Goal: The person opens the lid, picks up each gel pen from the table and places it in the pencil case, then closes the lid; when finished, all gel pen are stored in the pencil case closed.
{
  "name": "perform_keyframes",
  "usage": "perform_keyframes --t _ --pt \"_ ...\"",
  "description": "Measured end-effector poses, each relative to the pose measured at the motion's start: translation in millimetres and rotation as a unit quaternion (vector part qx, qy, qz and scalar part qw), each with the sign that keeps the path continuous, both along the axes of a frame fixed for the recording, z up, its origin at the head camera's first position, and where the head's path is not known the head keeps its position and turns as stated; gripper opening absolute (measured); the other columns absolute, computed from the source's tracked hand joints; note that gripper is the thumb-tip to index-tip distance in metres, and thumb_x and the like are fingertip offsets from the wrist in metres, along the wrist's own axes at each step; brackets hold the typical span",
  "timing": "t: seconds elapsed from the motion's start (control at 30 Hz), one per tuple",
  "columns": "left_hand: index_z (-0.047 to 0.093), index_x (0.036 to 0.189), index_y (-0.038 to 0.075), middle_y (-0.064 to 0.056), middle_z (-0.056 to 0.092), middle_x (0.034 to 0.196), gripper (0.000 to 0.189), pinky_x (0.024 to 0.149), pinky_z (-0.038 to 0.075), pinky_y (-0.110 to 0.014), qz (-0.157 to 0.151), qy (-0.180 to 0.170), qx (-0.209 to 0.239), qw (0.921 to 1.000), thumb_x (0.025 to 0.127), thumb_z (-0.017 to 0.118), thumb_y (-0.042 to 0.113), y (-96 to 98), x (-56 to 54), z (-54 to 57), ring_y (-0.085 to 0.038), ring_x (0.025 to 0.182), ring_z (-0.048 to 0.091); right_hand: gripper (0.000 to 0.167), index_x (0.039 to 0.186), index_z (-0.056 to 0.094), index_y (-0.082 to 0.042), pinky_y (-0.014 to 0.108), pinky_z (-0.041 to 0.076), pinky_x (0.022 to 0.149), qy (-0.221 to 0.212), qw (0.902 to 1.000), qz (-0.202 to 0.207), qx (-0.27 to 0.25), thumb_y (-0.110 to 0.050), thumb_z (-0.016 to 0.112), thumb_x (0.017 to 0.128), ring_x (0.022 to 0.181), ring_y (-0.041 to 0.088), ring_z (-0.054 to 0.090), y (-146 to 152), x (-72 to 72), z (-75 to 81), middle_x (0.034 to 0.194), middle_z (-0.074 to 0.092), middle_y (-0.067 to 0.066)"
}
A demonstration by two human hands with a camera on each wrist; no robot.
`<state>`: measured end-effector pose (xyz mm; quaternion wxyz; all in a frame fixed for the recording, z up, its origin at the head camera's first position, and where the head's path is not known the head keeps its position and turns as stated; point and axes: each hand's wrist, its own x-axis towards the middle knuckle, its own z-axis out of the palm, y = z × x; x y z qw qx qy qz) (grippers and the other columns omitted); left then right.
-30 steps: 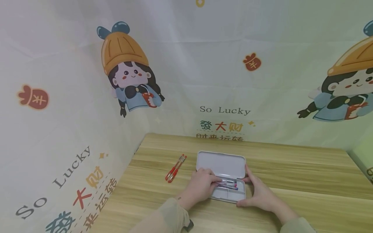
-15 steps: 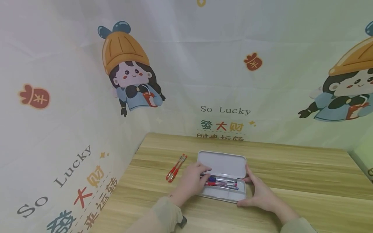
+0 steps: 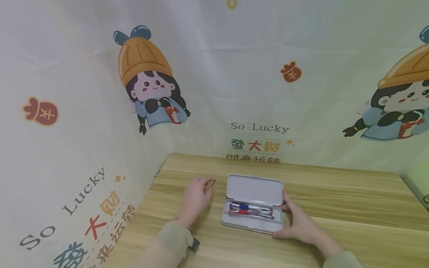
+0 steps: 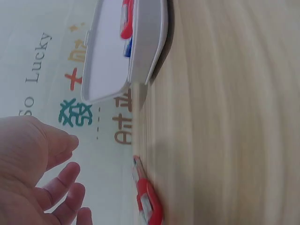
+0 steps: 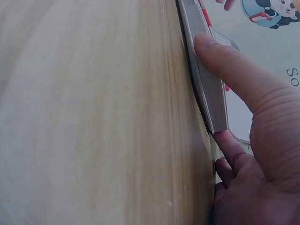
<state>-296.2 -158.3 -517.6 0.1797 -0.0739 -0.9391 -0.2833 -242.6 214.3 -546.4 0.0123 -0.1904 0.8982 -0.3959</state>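
A white pencil case [image 3: 246, 222] lies on the table with its lid [image 3: 254, 189] folded back. Several pens [image 3: 251, 209], with blue and red parts, rest inside along its back section. My right hand [image 3: 301, 225] holds the case at its right end; in the right wrist view the thumb [image 5: 229, 65] presses the case's side wall [image 5: 206, 75]. To the left of the case, my left hand [image 3: 196, 199] reaches over two red pens [image 3: 209, 184] and partly hides them. Its fingers [image 4: 70, 199] are loosely bent beside the red pens [image 4: 147, 197], apparently without touching.
The wooden table [image 3: 335, 197] reaches back to a printed cloth [image 3: 214, 74] hung behind it and on the left. Front sections of the case are divided by a small partition [image 3: 263, 223].
My left hand has left the pens in the case and moved left to the two red pens. More of the case's contents now shows. My right hand stays on the case's right end.
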Motion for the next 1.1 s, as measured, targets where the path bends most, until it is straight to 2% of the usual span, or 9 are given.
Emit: perform_keyframes --t 0.2,0.33,0.47,0.8,1.1 --pt "0.076 0.134 0.011 -0.013 0.078 0.119 0.037 0.089 0.061 -0.049 0.040 -0.023 -0.012 0.9989 0.099 0.081 0.022 -16.1 -2.1 -0.4 -0.032 0.104 0.072 0.153 0.172 0.008 0.009 0.077 0.027 0.127 -0.001 1.0000 0.003 -0.004 -0.037 0.107 0.065 0.149 0.053 0.050 0 0.5 0.4 0.141 0.072 0.015" --pt "0.075 0.135 0.009 -0.014 0.079 0.120 0.039 0.094 0.060 -0.053 0.055 -0.037 -0.021 0.9976 0.100 0.080 0.026 -22.7 -3.1 0.5 -0.036 0.108 0.073 0.152 0.172 0.009 0.009 0.077 0.027 0.127 -0.001 1.0000 0.004 -0.006 -0.036 0.107 0.065 0.150 0.054 0.049 0 0.6 0.1 0.141 0.071 0.016" --pt "0.076 0.134 0.009 -0.015 0.079 0.118 0.038 0.093 0.060 -0.053 0.063 -0.051 -0.029 0.9963 0.101 0.079 0.029 -26.8 -4.6 -0.6 -0.036 0.108 0.073 0.152 0.172 0.008 0.009 0.078 0.026 0.127 -0.003 1.0000 0.003 -0.003 -0.036 0.107 0.065 0.150 0.054 0.048 0 0.8 0.8 0.141 0.072 0.015" --pt "0.077 0.132 0.007 -0.016 0.079 0.116 0.038 0.091 0.061 -0.052 0.068 -0.079 -0.022 0.9943 0.100 0.080 0.027 -34.5 -5.1 -7.8 -0.035 0.103 0.074 0.152 0.172 0.008 0.009 0.078 0.026 0.127 -0.007 1.0000 0.004 -0.004 -0.036 0.107 0.065 0.150 0.054 0.048 -1 1.8 3.2 0.141 0.072 0.015" --pt "0.078 0.130 0.005 -0.015 0.080 0.112 0.037 0.087 0.062 -0.050 0.058 -0.094 -0.029 0.9934 0.102 0.077 0.029 -38.5 -5.9 -12.1 -0.030 0.099 0.074 0.152 0.171 0.009 0.010 0.078 0.027 0.127 -0.001 1.0000 0.002 -0.001 -0.036 0.107 0.065 0.149 0.053 0.049 -1 1.8 2.3 0.140 0.072 0.015"
